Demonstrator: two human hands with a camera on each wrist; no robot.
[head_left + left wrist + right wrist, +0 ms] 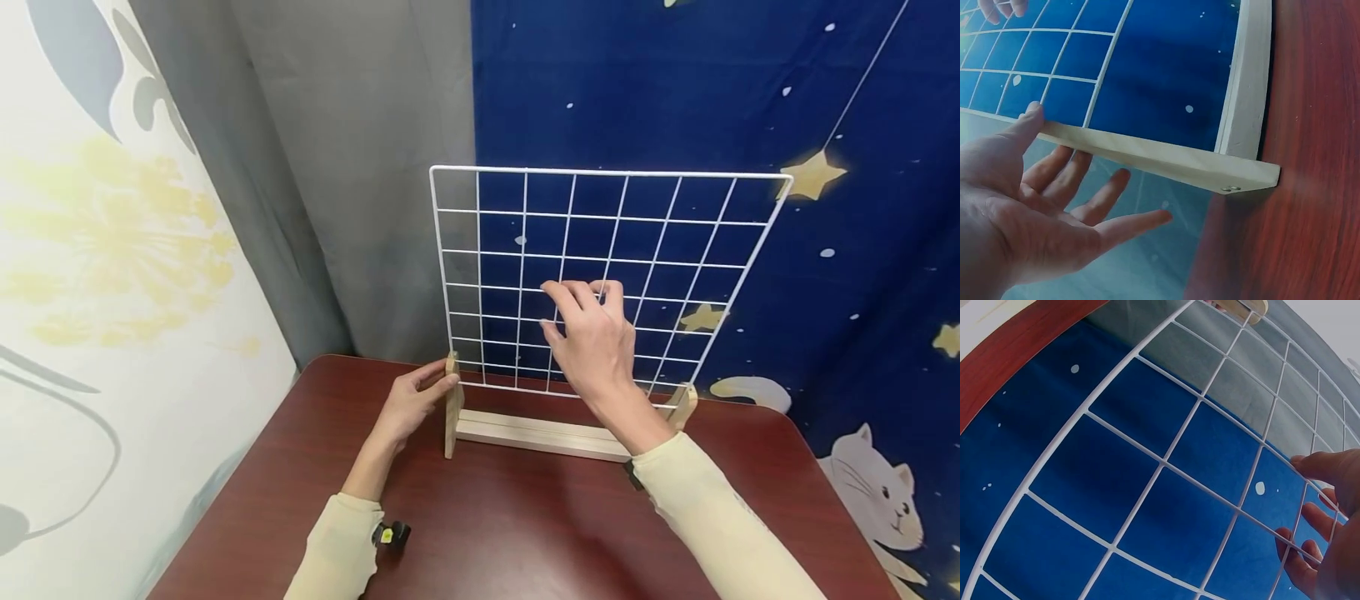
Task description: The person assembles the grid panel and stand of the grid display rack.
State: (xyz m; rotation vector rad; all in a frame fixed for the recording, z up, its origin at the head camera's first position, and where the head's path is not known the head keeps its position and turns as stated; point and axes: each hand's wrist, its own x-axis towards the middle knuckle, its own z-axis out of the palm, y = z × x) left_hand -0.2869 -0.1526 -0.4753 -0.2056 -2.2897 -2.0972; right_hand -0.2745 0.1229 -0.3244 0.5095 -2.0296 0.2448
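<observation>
Near the far edge of the dark red surface (525, 517) stands a white wire grid (600, 275), upright in a wooden base (540, 433). The base is a long pale bar which lies along the far edge, with a short wooden post at each end. The grid reaches high above the base and has thin white wires crossing in squares.

At the left end of the base, the left hand (408, 408) rests against the left post (452, 404). Its thumb touches the top edge of the post, and its fingers are straight and spread; they do not curl around anything.

At the middle of the grid, the right hand (592, 342) is raised in front of the wires. Its fingertips (1310, 465) touch the wires in the lower half of the grid, with the fingers only lightly bent. I cannot tell if any finger hooks behind a wire.

Behind the grid hangs a dark blue cloth (750, 100) with stars and a white cat, beside a grey curtain (352, 167). Both sleeves are cream coloured.
</observation>
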